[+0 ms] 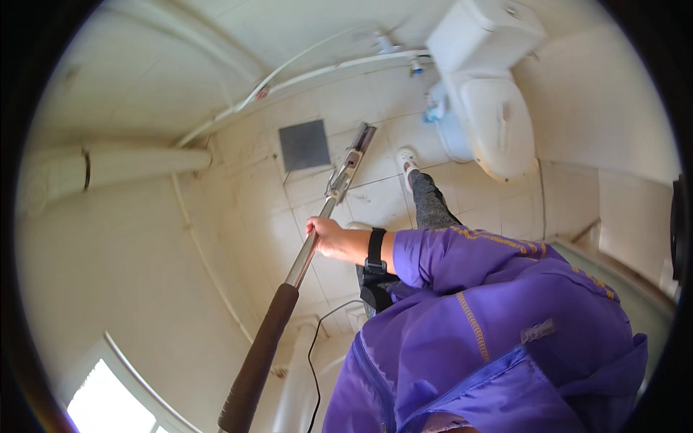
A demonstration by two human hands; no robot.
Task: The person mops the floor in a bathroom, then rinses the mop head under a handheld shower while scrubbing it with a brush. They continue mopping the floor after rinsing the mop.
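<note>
My right hand grips the shiny metal pole of what looks like a sponge mop. A black strap with a buckle is around the wrist, below a purple sleeve. The pole slants from lower left to upper centre, with a dark brown foam grip along its upper part. At its far end, the narrow mop head with its metal linkage is above the tiled floor; contact with the tiles cannot be told. My left hand is out of view.
A square dark grey floor plate lies left of the mop head. A white toilet stands at upper right, near my white clog. White pipes follow the wall base. A black cable hangs beside the grip.
</note>
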